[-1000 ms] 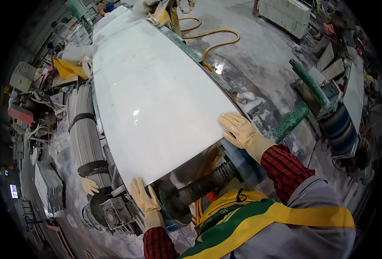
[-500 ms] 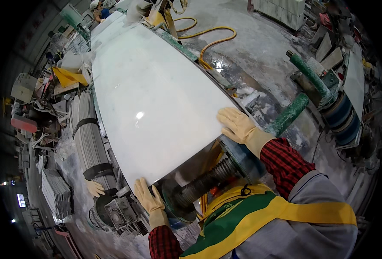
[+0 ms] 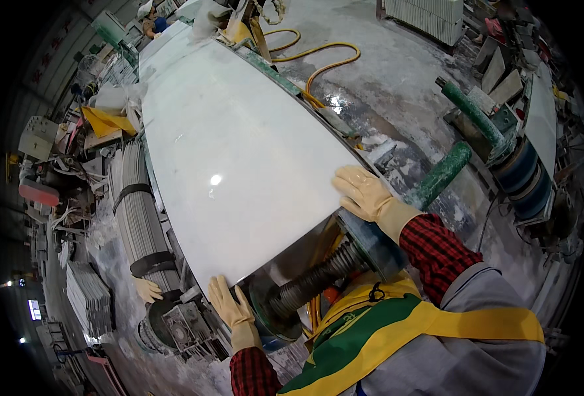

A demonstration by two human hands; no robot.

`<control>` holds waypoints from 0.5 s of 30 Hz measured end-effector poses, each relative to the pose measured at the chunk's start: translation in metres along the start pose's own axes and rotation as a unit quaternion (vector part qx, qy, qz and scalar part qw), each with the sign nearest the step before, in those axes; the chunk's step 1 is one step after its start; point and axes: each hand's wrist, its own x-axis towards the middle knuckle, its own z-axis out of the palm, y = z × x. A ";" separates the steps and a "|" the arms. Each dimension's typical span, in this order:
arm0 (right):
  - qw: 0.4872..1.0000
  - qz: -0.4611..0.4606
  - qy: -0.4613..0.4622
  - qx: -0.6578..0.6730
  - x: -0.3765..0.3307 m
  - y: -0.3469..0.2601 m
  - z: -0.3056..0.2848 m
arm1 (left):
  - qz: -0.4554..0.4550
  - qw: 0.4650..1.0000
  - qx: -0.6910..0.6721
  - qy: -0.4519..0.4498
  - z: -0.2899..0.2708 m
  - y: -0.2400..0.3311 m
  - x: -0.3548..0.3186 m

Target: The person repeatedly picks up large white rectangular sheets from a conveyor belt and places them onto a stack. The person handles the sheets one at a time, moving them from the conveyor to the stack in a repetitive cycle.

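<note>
A long glossy white slab (image 3: 232, 152) stretches away from me, its surface shining under a lamp reflection. My left hand (image 3: 229, 305), in a cream rubber glove, rests at the slab's near left corner with fingers stretched and apart. At the near right corner, my right hand (image 3: 364, 193) lies with its gloved fingers extended over the edge. Neither hand is wrapped round anything I can see. Below the slab's near end is a dark threaded roller or screw shaft (image 3: 318, 269) between round end plates.
A loose cream glove (image 3: 147, 289) lies by a motor (image 3: 190, 327) on the left, beside a strapped bundle of grey strips (image 3: 137, 204). Green posts (image 3: 440, 173) stand to the right. A yellow hose (image 3: 335, 45) runs over the wet floor. Another person (image 3: 152, 21) is at the far end.
The view has shifted very slightly. Both hands keep their places at the slab's near corners, and the slab shows no clear movement.
</note>
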 end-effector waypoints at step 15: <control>0.999 0.022 -0.031 -0.022 -0.015 0.006 0.014 | -0.004 1.000 -0.014 0.008 0.000 -0.001 -0.007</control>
